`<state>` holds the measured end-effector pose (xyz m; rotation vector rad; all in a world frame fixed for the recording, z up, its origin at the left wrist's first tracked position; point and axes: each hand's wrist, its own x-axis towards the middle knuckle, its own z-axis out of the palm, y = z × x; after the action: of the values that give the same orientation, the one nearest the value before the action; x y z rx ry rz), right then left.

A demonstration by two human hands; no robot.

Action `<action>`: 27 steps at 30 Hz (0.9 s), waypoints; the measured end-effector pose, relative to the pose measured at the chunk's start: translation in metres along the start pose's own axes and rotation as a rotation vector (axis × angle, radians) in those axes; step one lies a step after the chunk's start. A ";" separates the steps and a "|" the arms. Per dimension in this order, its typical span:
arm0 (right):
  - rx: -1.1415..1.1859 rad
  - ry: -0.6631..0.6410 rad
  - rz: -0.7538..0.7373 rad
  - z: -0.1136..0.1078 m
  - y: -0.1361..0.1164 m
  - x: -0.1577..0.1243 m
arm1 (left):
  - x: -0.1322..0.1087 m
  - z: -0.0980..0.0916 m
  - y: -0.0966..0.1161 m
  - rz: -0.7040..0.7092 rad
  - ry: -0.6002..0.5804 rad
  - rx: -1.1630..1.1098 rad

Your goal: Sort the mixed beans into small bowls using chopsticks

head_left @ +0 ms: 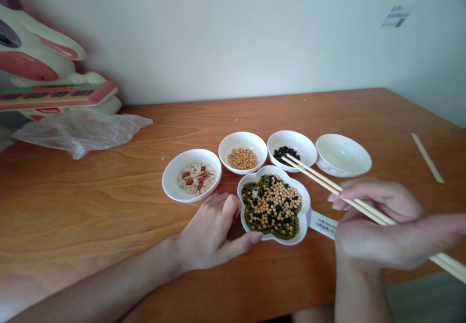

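My right hand (378, 226) holds a pair of wooden chopsticks (327, 183). Their tips are close together over the bowl of black beans (287, 155); whether they grip a bean is too small to tell. A flower-shaped dish (306, 201) holds mixed green, black and yellow beans and one small white piece. My left hand (214, 231) rests at the dish's left edge, fingers curled, thumb against the near rim. Behind the dish stands a white bowl of yellow beans (243, 158). A bowl of peanuts (196, 178) is at the left, and an empty white bowl (344, 154) at the right.
A printed paper strip (323, 224) lies partly under my right hand. Farther right is a flat wooden stick (427, 158). A clear plastic bag (87, 129) and a cow-shaped toy keyboard (54, 92) stand at the back left of the wooden table (127, 187), before a wall.
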<state>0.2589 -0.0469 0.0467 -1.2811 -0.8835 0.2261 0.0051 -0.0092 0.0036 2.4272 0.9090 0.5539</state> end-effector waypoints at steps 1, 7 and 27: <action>-0.008 0.091 -0.024 0.002 -0.001 0.000 | 0.000 0.000 0.000 0.001 0.001 0.002; -0.080 0.108 0.078 0.012 0.004 0.002 | -0.001 0.001 -0.001 0.011 0.013 0.016; 0.015 -0.741 0.227 0.001 0.017 -0.008 | 0.000 0.000 0.000 0.020 0.019 0.011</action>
<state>0.2581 -0.0461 0.0279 -1.2938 -1.3499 0.9263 0.0050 -0.0093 0.0031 2.4473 0.8993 0.5814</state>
